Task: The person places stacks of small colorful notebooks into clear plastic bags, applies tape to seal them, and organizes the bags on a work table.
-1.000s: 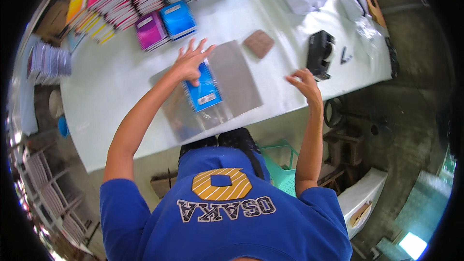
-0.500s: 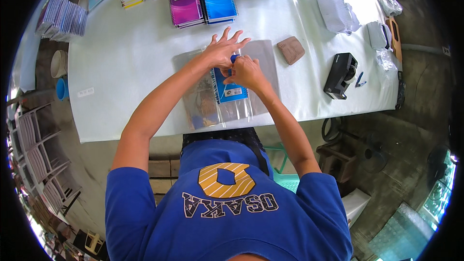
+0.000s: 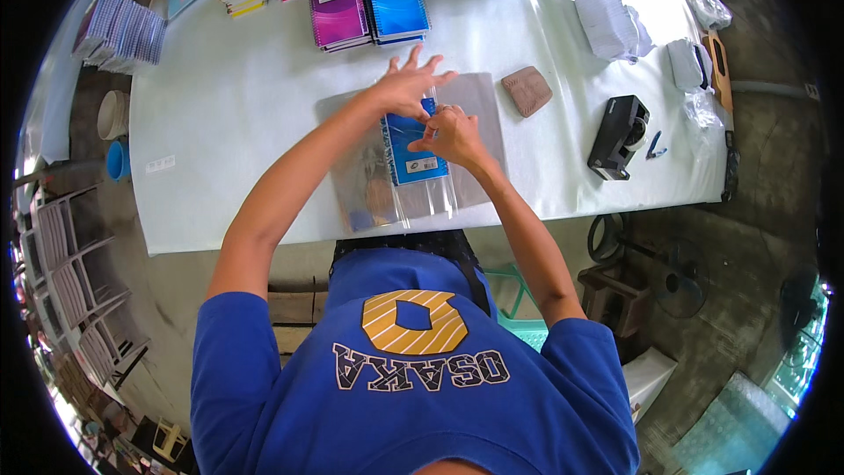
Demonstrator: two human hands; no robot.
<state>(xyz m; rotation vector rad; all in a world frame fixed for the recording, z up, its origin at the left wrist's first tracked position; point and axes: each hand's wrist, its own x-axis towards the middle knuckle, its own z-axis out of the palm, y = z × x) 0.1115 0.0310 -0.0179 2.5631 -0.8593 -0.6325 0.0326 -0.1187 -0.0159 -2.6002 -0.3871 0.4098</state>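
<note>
Toward the middle of the near edge of the white, smooth-covered tabletop (image 3: 229, 158): blue spiral-bound notebook with a pale label (image 3: 420, 171), lying flat, wire coil on its left side, with clear, glossy plastic film (image 3: 362, 202) around it and a flat grey rectangular sheet (image 3: 485, 110) underneath. Left hand (image 3: 411, 91) over the notebook's far end, fingers spread toward the tabletop's far edge, thumb low by the cover. Right hand (image 3: 452, 135) over the cover's right part, fingers bent, thumb and forefinger close together; cannot tell whether they pinch film or only press. Step in hand, as I judge it: working film at the notebook's far end. Best done with light, steady left-hand weight, so notebook and film don't skid apart; film drawn snug and square to the cover, not hard, since thin plastic probably creases. Coil likely to snag; smooth away from it. Black tape dispenser (image 3: 619, 137) stands clear of both forearms, toward the tabletop's right edge.
</note>
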